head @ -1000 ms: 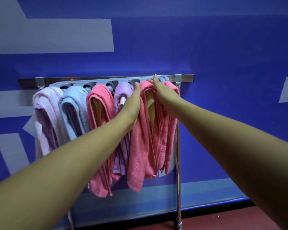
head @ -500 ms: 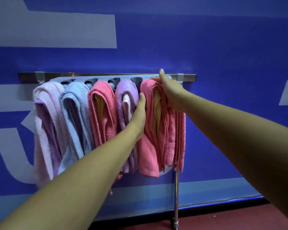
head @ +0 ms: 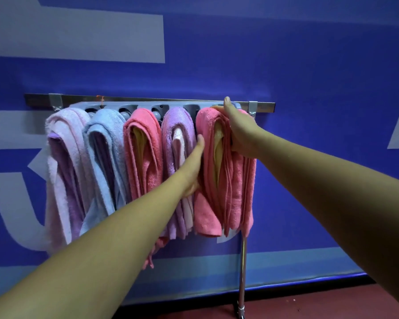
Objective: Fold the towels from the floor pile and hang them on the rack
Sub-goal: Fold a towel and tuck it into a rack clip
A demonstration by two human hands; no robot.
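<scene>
A grey rack [head: 148,106] on a metal rail holds several folded towels side by side. From the left hang a pale pink towel [head: 65,157], a light blue towel [head: 106,157], a pink towel [head: 143,153] and a purple towel [head: 177,134]. At the right end hangs a folded pink towel with yellow inside [head: 219,171]. My right hand [head: 240,132] grips its upper right folds, thumb up on the rack. My left hand [head: 194,166] presses flat against its left side, between it and the purple towel.
A blue wall with pale grey shapes [head: 309,77] stands right behind the rack. A chrome pole [head: 241,277] runs down from the rack's right end to the dark red floor [head: 309,305]. The floor pile is out of view.
The rightmost pink towel now hangs shorter and more bunched. My left hand has slid down its left side. My right hand has stayed at its top.
</scene>
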